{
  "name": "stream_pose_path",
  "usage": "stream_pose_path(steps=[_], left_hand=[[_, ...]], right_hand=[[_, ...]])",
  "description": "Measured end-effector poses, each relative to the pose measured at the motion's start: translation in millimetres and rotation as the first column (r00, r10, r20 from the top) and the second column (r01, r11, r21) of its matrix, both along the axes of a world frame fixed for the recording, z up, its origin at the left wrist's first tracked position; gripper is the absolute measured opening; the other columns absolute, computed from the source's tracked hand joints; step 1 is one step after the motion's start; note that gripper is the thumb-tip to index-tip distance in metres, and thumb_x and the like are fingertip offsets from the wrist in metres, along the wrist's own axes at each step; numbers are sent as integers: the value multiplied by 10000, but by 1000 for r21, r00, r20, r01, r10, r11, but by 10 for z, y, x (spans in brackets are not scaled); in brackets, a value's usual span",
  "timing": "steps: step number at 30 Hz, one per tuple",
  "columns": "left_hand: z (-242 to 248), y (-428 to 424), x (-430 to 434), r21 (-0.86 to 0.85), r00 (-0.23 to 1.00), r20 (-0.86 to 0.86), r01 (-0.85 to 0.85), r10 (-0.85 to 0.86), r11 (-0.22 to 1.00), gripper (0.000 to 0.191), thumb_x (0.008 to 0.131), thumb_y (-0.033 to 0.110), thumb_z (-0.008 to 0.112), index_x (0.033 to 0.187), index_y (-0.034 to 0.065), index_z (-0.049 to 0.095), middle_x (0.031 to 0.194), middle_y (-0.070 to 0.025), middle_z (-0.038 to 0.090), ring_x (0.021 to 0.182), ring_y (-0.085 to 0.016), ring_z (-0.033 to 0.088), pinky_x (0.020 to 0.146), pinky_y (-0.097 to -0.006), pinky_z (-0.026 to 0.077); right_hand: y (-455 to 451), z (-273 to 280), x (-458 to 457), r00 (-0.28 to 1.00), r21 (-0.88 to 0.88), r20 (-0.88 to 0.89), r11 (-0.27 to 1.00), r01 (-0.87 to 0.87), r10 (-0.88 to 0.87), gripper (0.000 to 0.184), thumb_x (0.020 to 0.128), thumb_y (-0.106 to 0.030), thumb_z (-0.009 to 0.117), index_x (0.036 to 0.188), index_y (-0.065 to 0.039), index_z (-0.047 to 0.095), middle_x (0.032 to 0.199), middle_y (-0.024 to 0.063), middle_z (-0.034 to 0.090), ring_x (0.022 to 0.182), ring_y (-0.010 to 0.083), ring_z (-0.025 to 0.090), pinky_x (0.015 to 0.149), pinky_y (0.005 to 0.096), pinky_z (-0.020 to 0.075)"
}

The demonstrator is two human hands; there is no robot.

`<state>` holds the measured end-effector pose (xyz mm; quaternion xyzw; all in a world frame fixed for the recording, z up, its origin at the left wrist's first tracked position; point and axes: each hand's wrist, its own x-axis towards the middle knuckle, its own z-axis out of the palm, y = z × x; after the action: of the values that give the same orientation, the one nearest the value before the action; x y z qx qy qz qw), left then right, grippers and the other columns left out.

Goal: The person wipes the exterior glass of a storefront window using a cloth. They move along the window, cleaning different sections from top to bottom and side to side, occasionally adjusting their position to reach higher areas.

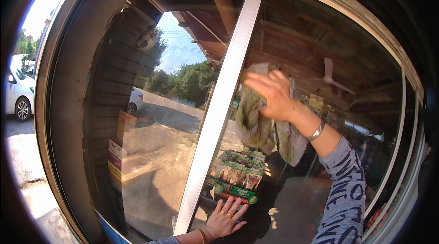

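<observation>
My right hand (271, 93), with a silver bangle at the wrist, presses a damp-looking grey-green cloth (255, 117) against the right glass pane (295, 48) of a sliding window. The cloth hangs in folds below the palm. Lower down, my left hand (226, 218) lies flat on the same pane, fingers spread, holding nothing; it wears rings and a thin bracelet. Between the two panes runs a white metal frame bar (223, 106), to the left of both hands.
Behind the glass stand a display of packaged goods (240, 175) and a ceiling fan (328, 76). Stacked cardboard boxes (116, 158) show through the left pane, which also reflects trees and a road. A white car (21, 89) is outside at the far left.
</observation>
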<state>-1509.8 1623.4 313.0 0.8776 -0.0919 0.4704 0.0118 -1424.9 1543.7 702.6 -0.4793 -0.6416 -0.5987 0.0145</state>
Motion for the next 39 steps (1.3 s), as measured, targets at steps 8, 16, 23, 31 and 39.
stream_pose_path(steps=[8,16,23,31,39], left_hand=[[-21,-25,121,67,997,41,-65,62,996,617,854,558,534,1323,159,494,1464,-167,299,1341,-380,256,1037,-564,227],[-33,-18,35,11,1000,15,-28,27,1000,628,860,559,526,1344,162,473,1479,-164,275,1363,-391,228,1029,-591,230],[-34,50,-16,22,999,-15,-34,34,999,605,859,528,533,1337,160,482,1452,-169,325,1341,-391,267,1013,-597,253],[-98,60,233,58,997,21,-80,79,995,674,827,552,560,1358,152,454,1484,-166,268,1378,-387,196,1053,-588,176],[-95,-84,437,48,993,21,-117,116,992,699,824,554,565,1375,147,427,1512,-144,224,1392,-387,169,1063,-590,151]], right_hand=[[157,2323,450,945,467,-111,823,323,-308,511,811,-350,592,1291,-198,506,1347,50,509,1225,280,472,1009,424,360],[-1711,2463,797,711,669,-682,248,701,-168,544,857,-480,501,1324,-205,453,1370,76,479,1258,306,451,984,498,367],[-2369,2412,1280,604,617,-782,58,784,153,576,889,-398,410,1353,-57,445,1409,105,432,1294,302,401,1049,434,294],[-235,2446,208,813,596,-529,575,560,-244,536,775,-351,603,1261,-145,512,1301,92,542,1237,285,480,1000,458,364],[-14,2297,796,940,560,-81,765,318,-332,628,795,-486,585,1362,-261,440,1364,59,491,1240,290,461,1027,426,339]])
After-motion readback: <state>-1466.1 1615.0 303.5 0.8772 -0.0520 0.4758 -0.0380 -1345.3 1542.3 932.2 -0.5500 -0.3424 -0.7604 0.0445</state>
